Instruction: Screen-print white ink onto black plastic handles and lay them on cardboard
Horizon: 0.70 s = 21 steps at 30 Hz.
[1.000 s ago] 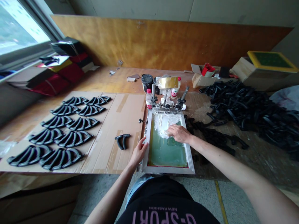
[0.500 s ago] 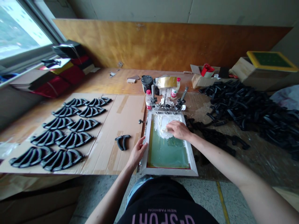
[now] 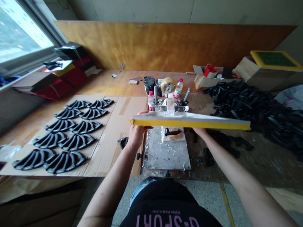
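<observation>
The screen printing frame [image 3: 189, 123] is tilted up, its yellow-taped front edge facing me and its mesh seen nearly edge-on. My left hand [image 3: 136, 135] is closed around the frame's left end, thumb below and fingers over the top. Just under the frame's right half is my right hand [image 3: 199, 131]; its fingers are hidden behind the frame edge. Below lies the metal base plate [image 3: 168, 154], spotted with white ink. A curved black plastic handle [image 3: 172, 131] rests in the holder at the plate's far end. The clamp [image 3: 170, 107] stands behind the frame.
Fanned rows of black handles [image 3: 78, 142] lie on cardboard [image 3: 104, 148] to the left. A big heap of black handles [image 3: 251, 107] covers the right side. Bottles [image 3: 178, 88], a dark tub [image 3: 149, 84] and a tape roll [image 3: 168, 85] stand behind the clamp.
The screen frame has swung up from lying flat, uncovering the base plate and the handle. My right hand has left the inked mesh and moved to beneath the frame's edge; my left hand moved upward.
</observation>
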Each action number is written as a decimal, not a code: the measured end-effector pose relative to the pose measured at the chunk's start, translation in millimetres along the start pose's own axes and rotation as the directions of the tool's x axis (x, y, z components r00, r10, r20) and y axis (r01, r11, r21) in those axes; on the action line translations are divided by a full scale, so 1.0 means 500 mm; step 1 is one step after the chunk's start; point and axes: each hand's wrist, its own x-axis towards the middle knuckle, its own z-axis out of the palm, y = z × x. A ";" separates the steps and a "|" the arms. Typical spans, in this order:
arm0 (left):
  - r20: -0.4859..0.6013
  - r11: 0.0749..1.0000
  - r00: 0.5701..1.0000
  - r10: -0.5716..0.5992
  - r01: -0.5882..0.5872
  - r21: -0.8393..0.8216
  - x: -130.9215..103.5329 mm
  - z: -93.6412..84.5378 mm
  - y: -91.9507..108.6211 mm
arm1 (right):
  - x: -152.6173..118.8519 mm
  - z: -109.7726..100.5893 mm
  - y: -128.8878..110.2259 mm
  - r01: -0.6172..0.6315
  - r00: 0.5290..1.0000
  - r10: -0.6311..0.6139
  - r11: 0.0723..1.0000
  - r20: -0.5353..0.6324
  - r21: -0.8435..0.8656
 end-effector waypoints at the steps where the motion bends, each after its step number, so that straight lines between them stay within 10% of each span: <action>1: -0.001 0.999 1.000 -0.010 0.009 -0.053 0.010 0.008 0.001 | -0.026 0.021 -0.005 0.061 0.997 -0.060 0.998 0.058 -0.015; 5: -0.040 0.951 0.976 -0.212 0.197 -0.239 -0.008 0.033 -0.052 | -0.101 0.088 -0.073 0.314 0.938 -0.269 0.926 0.219 -0.209; 9: 0.166 0.716 0.744 -0.647 0.668 -0.203 -0.106 0.051 -0.163 | -0.172 0.113 -0.172 0.390 0.918 -0.348 0.880 0.193 -0.270; 12: 0.159 0.660 0.692 -0.704 0.720 -0.215 -0.164 0.028 -0.227 | -0.219 0.121 -0.209 0.562 0.801 -0.512 0.822 0.309 -0.093; 14: 0.062 0.702 0.714 -0.697 0.697 -0.148 -0.177 -0.029 -0.251 | -0.225 0.109 -0.180 0.528 0.812 -0.496 0.849 0.309 -0.025; 18: -0.301 0.773 0.783 -0.544 0.607 0.181 -0.159 -0.227 -0.272 | -0.174 0.054 -0.010 0.070 0.996 -0.047 0.951 0.082 -0.302; 21: -0.491 0.692 0.783 -0.383 0.595 0.409 -0.139 -0.359 -0.272 | -0.140 0.041 0.113 -0.093 0.967 0.202 0.849 0.157 -0.520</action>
